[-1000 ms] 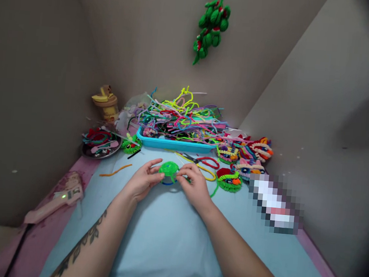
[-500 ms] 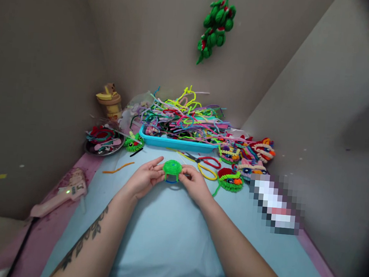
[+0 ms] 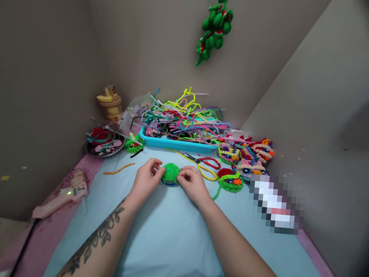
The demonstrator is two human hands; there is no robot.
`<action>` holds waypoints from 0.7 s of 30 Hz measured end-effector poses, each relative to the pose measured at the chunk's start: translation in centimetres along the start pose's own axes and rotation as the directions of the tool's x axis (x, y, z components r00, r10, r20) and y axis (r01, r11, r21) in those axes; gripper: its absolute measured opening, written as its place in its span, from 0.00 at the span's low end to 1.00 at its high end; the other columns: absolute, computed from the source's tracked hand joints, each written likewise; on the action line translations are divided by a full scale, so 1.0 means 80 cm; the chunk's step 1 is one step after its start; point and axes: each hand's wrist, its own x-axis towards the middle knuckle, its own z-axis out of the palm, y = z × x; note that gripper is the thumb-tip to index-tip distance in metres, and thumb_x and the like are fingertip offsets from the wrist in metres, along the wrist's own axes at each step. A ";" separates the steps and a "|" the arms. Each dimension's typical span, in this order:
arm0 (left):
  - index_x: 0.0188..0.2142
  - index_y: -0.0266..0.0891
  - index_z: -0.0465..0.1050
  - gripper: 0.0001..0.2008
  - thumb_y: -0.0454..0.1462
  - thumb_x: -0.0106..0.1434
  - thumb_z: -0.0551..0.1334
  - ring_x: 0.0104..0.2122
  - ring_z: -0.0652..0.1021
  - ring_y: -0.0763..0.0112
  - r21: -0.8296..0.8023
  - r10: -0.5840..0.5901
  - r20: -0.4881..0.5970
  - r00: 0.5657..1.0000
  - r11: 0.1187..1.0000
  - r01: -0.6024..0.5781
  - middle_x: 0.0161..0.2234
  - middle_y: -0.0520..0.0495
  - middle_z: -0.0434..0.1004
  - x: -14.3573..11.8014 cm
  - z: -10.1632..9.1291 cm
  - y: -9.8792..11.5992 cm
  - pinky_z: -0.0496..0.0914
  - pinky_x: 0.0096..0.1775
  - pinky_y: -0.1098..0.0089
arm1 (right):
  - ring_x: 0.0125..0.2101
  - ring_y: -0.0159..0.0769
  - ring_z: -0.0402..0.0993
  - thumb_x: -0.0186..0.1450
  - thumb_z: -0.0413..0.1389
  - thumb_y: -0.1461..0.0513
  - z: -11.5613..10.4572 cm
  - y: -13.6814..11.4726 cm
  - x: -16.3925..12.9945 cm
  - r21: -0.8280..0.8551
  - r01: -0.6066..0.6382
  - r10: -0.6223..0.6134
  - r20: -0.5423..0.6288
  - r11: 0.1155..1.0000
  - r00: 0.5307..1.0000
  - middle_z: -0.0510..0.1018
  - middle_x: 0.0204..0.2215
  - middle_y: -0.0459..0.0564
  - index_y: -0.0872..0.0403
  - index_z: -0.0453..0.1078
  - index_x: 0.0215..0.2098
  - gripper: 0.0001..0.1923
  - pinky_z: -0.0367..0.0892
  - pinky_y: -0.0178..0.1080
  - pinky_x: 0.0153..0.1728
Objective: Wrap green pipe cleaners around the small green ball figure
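Note:
A small round green pipe-cleaner piece (image 3: 170,173) with a blue strip at its lower edge sits between both hands, just above the light blue mat (image 3: 169,240). My left hand (image 3: 146,181) pinches its left side with curled fingers. My right hand (image 3: 193,184) pinches its right side. Both forearms reach in from the bottom of the view.
A blue tray (image 3: 177,144) heaped with coloured pipe cleaners stands behind. Red-handled scissors (image 3: 203,161) and finished fuzzy figures (image 3: 230,180) lie to the right. A pink glue gun (image 3: 61,199), an orange pipe cleaner (image 3: 118,169) and a metal dish (image 3: 104,143) lie to the left. A green ornament (image 3: 214,24) hangs on the wall.
The green piece has tipped from facing up to nearly on edge and sunk slightly. My left fingers, spread before, have curled in around its left side.

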 end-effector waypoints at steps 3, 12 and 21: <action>0.29 0.39 0.69 0.09 0.42 0.56 0.56 0.23 0.70 0.74 0.062 0.048 0.107 0.993 0.997 -0.055 0.23 0.53 0.71 -0.007 -0.002 0.011 0.62 0.27 0.74 | 0.36 0.34 0.68 0.53 0.56 0.65 0.000 -0.002 -0.001 -0.002 -0.002 0.002 0.015 1.000 1.000 0.69 0.35 0.50 0.54 0.70 0.22 0.03 0.63 0.36 0.36; 0.28 0.42 0.77 0.14 0.44 0.57 0.55 0.22 0.71 0.69 0.372 0.032 0.497 0.867 0.895 -0.246 0.22 0.48 0.76 -0.013 -0.022 0.027 0.54 0.25 0.72 | 0.36 0.33 0.68 0.53 0.56 0.66 0.002 -0.002 -0.004 0.004 0.022 -0.022 0.056 1.000 0.998 0.68 0.36 0.48 0.53 0.71 0.23 0.04 0.63 0.36 0.39; 0.33 0.43 0.76 0.15 0.43 0.60 0.52 0.28 0.75 0.67 0.381 0.031 0.383 0.923 0.905 -0.188 0.30 0.47 0.79 -0.010 -0.009 0.019 0.58 0.28 0.72 | 0.38 0.34 0.67 0.54 0.57 0.66 0.013 -0.003 -0.004 0.046 0.062 -0.061 -0.026 0.997 0.998 0.68 0.36 0.48 0.52 0.72 0.25 0.04 0.63 0.37 0.41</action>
